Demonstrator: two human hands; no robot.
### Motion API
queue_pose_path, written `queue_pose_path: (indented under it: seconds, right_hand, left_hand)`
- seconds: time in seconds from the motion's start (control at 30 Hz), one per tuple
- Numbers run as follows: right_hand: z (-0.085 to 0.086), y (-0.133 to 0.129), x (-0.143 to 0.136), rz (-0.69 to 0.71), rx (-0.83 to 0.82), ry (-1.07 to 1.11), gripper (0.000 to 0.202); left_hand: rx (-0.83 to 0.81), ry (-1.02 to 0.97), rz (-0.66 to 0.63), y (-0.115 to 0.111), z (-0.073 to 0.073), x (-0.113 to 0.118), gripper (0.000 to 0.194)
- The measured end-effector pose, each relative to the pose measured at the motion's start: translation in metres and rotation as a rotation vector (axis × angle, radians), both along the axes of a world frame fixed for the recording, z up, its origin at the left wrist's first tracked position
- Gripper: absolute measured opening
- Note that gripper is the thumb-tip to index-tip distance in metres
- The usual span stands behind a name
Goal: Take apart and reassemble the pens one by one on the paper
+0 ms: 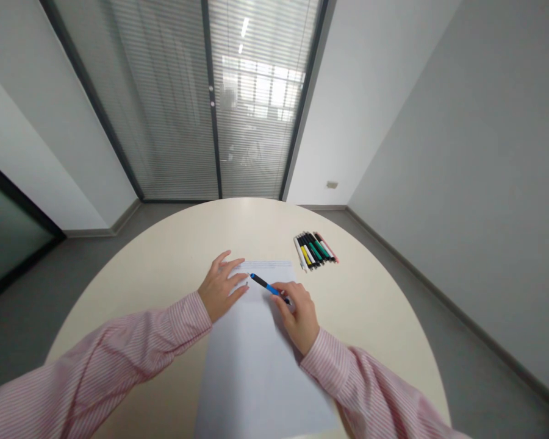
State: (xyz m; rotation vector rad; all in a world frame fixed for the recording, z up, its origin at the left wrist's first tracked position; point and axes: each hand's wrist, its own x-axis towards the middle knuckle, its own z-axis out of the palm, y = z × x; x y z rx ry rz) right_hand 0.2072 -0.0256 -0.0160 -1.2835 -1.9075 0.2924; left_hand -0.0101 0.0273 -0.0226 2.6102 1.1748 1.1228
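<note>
A white sheet of paper (256,366) lies on a round cream table (165,256) in front of me. My left hand (220,286) rests flat on the paper's upper left corner, fingers spread. My right hand (298,314) holds a blue pen (265,284) with a dark tip, angled up and to the left over the top part of the sheet. Both arms wear pink striped sleeves.
A row of several pens and markers (315,249) lies on the table beyond the paper, to the right. Past the table are a glass partition with blinds (210,97), white walls and grey floor (462,341).
</note>
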Motion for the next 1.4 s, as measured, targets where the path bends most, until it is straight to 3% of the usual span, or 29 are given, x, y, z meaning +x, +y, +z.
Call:
queue_pose_path:
  seconds: [0.13,0.23,0.3,0.43,0.57,0.9,1.1,1.23,1.3,1.4]
  right_hand:
    - [-0.001,0.0,-0.001,-0.005,-0.004,0.01,0.015]
    - [0.0,0.0,0.0,-0.008,-0.008,0.008,0.015]
    - [0.0,0.0,0.002,-0.013,-0.011,0.007,0.014]
    - [-0.002,0.0,0.007,-0.02,-0.019,0.009,0.014]
    - [-0.005,0.001,0.008,-0.006,-0.023,0.0,0.014]
    - [-0.006,0.001,0.008,-0.002,-0.031,-0.025,0.014]
    - [0.0,0.0,0.007,0.019,-0.029,-0.075,0.015]
    - [0.003,-0.001,0.005,0.028,-0.009,-0.102,0.015]
    - [0.002,-0.001,0.006,0.026,-0.003,-0.099,0.015]
    - [0.0,-0.001,0.006,0.01,-0.006,-0.063,0.015]
  left_hand:
    - [0.002,0.058,-0.006,0.001,-0.002,0.001,0.015]
    - [-0.098,-0.054,-0.026,0.0,0.005,0.004,0.009]
    - [-0.298,-0.249,-0.044,0.0,0.011,0.006,0.011]
    - [-0.77,-0.839,-0.022,0.0,0.018,0.007,0.026]
    - [-0.872,-1.075,-0.004,-0.001,0.018,0.007,0.034]
    - [-0.814,-1.007,-0.026,-0.004,0.02,0.008,0.031]
    - [-0.815,-0.837,-0.026,-0.006,0.022,0.009,0.022]
    - [-0.711,-0.745,-0.11,-0.007,0.02,0.009,0.014]
    - [-0.676,-0.728,-0.166,-0.006,0.02,0.008,0.019]
    - [-0.611,-0.683,-0.165,-0.004,0.018,0.003,0.045]
